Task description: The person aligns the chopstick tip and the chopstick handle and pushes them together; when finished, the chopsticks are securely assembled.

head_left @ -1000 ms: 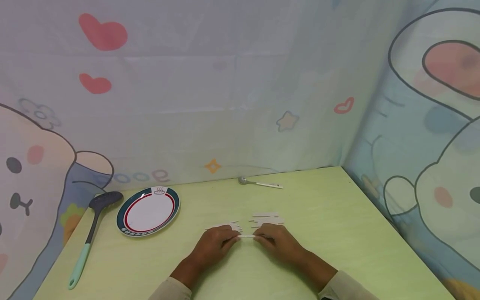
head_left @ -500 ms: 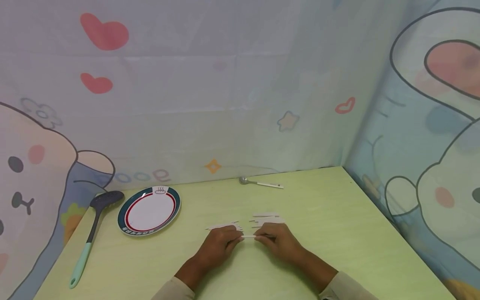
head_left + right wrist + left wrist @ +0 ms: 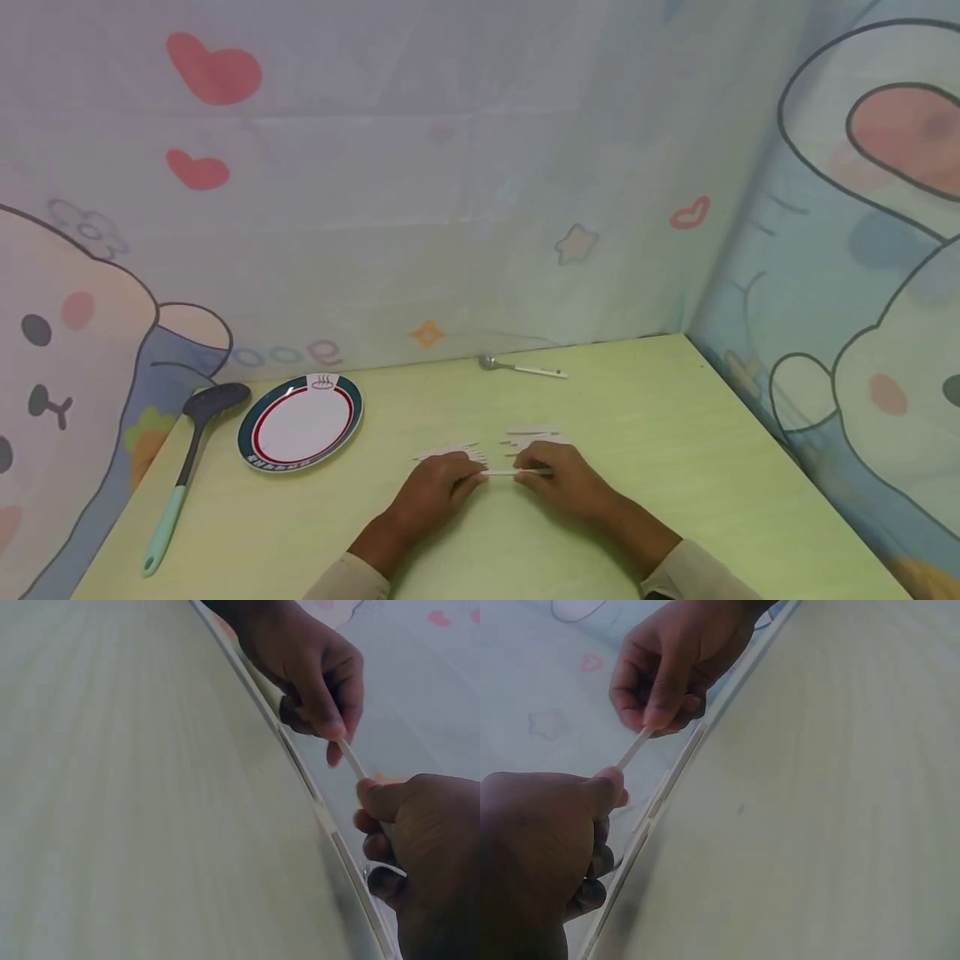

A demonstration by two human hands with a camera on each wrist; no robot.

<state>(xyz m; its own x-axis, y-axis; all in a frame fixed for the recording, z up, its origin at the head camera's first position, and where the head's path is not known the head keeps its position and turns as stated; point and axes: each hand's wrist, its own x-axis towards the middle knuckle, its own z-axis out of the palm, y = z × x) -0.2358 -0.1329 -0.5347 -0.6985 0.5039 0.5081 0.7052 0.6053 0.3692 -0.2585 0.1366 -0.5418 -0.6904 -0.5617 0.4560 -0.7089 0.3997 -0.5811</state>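
Note:
A thin, pale flat stick runs level between the two hands, near the middle of the table in the head view. My left hand pinches one end between thumb and forefinger. The other end is pinched by my right hand, thumb toward me, and a short bare stretch shows between them. In the left wrist view the same stick spans both fingertips above the table's surface. Just beyond the left hand lies a bunch of similar sticks, partly hidden by it. A second bunch of sticks lies behind the right hand.
A white plate with a dark green and red rim stands at the left on the pale yellow-green table. Left of it lies a black ladle-like utensil with a mint handle. A small spoon lies near the back edge, before a printed cloth.
The right hand has shifted slightly to the right, so a little more of the stick shows between the hands. The left hand keeps its pinch. The head view has tilted slightly.

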